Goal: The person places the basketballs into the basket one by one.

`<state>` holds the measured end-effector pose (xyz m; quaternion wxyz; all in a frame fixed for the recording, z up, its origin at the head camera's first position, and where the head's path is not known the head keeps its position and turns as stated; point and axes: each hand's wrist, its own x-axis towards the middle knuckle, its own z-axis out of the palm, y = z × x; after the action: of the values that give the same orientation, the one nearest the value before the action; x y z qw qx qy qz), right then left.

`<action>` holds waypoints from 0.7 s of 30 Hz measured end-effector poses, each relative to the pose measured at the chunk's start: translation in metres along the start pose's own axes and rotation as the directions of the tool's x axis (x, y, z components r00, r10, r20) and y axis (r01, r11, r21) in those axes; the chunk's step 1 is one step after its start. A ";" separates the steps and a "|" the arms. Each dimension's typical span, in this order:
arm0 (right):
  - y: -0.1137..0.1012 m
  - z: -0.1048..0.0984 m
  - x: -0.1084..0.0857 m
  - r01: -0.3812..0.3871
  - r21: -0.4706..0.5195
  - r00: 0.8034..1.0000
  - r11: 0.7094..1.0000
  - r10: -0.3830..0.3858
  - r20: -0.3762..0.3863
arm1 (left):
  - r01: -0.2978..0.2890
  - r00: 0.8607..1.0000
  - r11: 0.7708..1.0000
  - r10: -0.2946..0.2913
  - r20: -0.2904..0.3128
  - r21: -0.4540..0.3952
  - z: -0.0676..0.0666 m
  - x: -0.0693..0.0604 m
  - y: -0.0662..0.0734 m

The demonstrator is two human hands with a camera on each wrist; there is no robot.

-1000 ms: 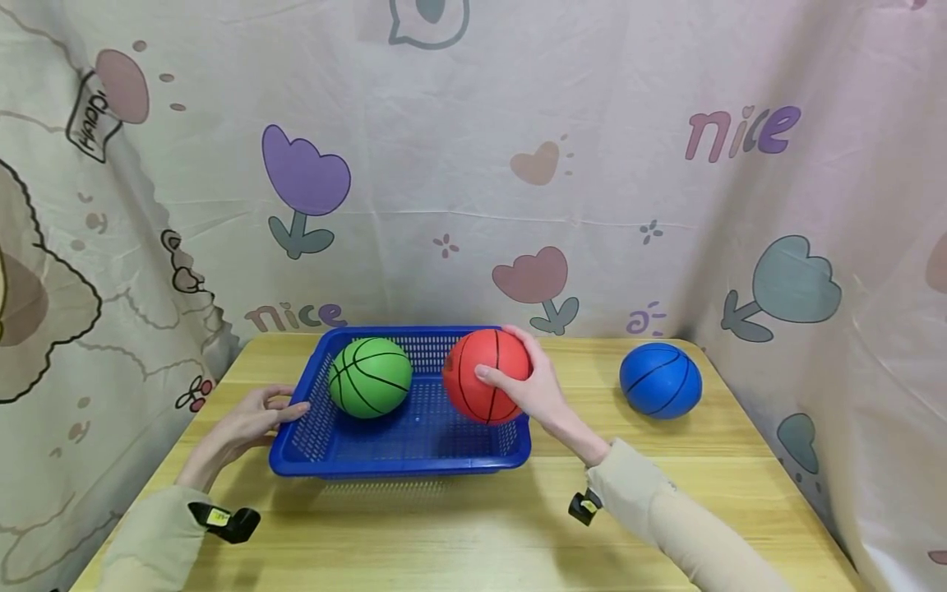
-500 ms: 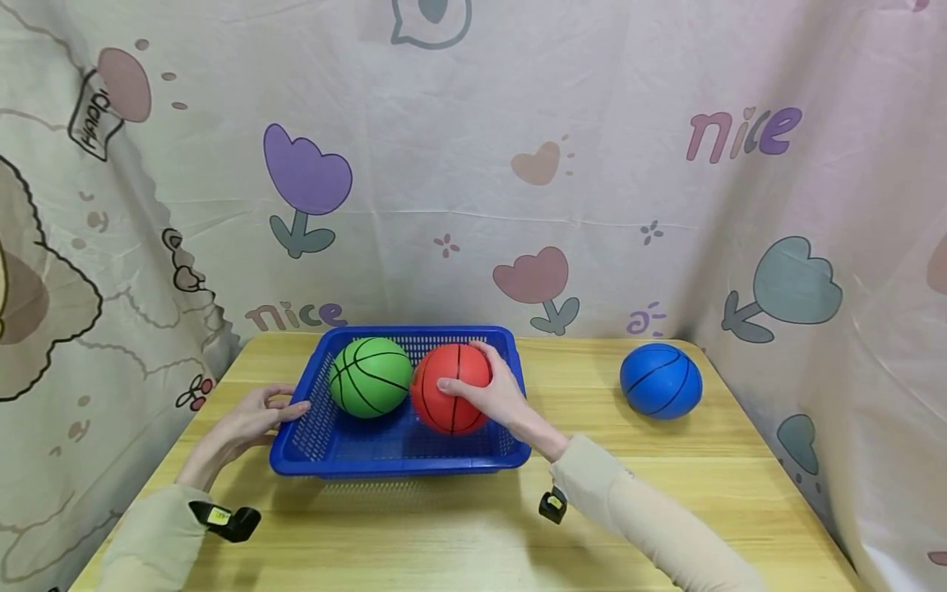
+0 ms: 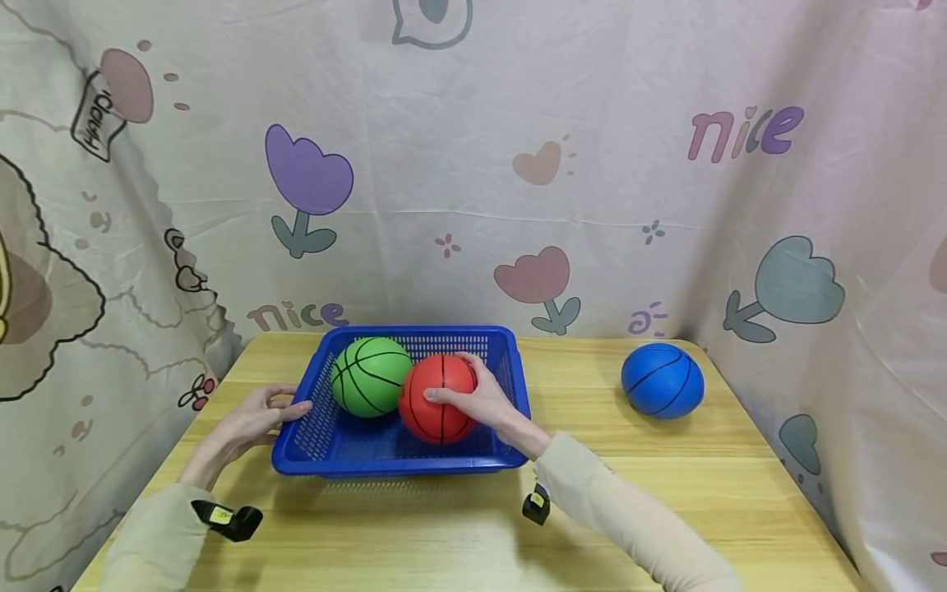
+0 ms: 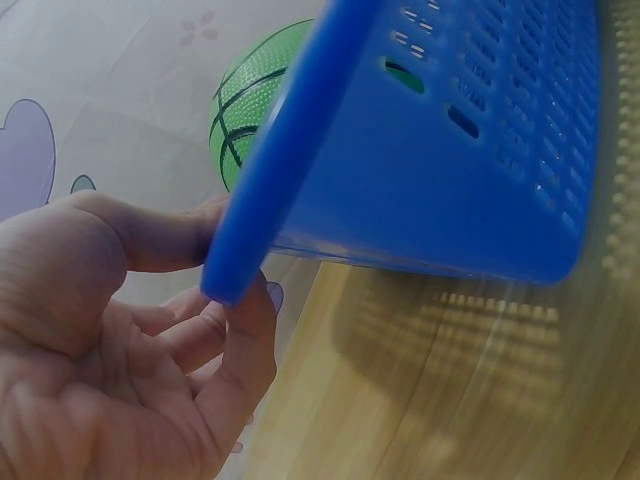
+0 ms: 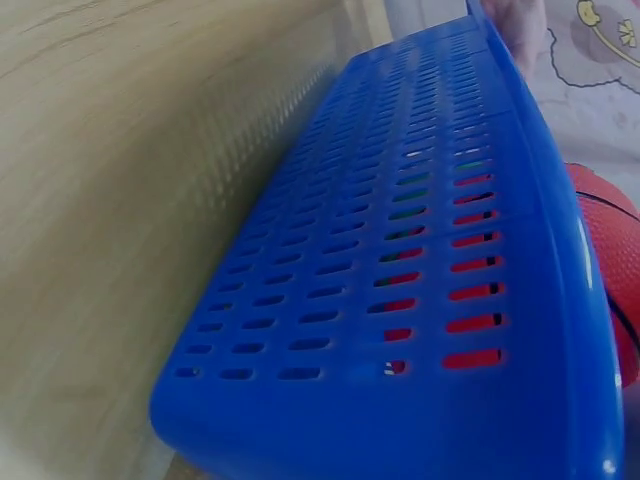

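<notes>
A blue slotted basket (image 3: 399, 464) stands on the table, with a green ball (image 3: 370, 376) in its left part. My right hand (image 3: 481, 403) grips a red ball (image 3: 432, 411) in the middle of the basket, right beside the green one. At the basket's left rim, my left hand (image 3: 255, 419) pinches the edge. In the left wrist view, thumb and fingers of my left hand (image 4: 150, 330) lie on either side of the blue rim (image 4: 290, 150). The right wrist view shows the basket's slotted wall (image 5: 400, 250) and part of the red ball (image 5: 610, 250); my right hand is out of that view.
A blue ball (image 3: 662, 381) lies on the wooden table (image 3: 629, 510) at the right, apart from the basket. Behind the table and along both sides hangs a patterned curtain (image 3: 444, 164).
My right hand has moved left and slightly down with the red ball, from the basket's right part to beside the green ball. My left hand has stayed at the rim.
</notes>
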<state>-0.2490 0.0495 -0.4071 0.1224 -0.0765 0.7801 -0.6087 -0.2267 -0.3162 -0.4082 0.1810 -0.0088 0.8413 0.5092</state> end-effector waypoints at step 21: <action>0.014 0.011 0.006 -0.058 -0.035 0.996 0.998 0.060 0.072 | 0.007 1.000 1.000 -0.007 -0.009 0.000 0.000 0.000 0.000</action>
<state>-0.2514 0.0406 -0.4239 0.1676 -0.0776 0.7870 -0.5887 -0.2268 -0.3162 -0.4085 0.1788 -0.0139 0.8422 0.5085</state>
